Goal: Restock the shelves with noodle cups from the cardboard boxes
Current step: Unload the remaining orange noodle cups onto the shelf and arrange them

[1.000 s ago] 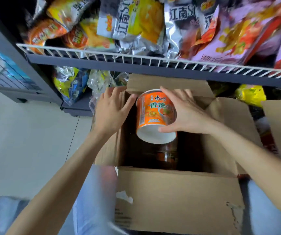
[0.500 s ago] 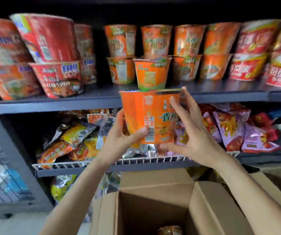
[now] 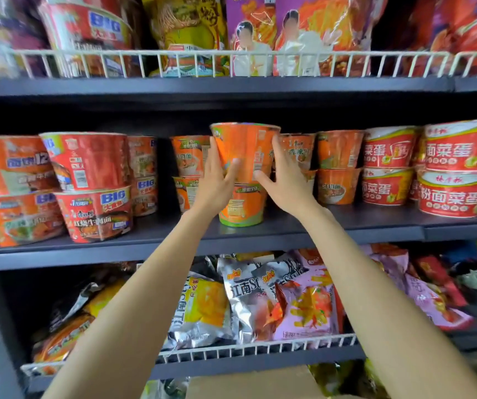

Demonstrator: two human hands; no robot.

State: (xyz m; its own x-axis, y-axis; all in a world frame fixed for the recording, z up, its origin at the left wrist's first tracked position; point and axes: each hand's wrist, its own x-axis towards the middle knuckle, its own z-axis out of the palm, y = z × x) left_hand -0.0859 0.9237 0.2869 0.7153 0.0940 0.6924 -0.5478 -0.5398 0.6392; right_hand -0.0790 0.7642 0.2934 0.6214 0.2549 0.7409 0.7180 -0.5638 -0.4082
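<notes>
Two hands, left hand [image 3: 215, 180] and right hand [image 3: 287, 182], grip the orange noodle cup [image 3: 245, 149].

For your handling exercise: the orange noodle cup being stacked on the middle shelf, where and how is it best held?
Hold the orange noodle cup by its tapered side wall, from the front, one palm per side, as the left hand and right hand do. It stands upright, wider rim up, so hands probably won't slip off upward. Neighbouring cups crowd its sides and back.
</notes>
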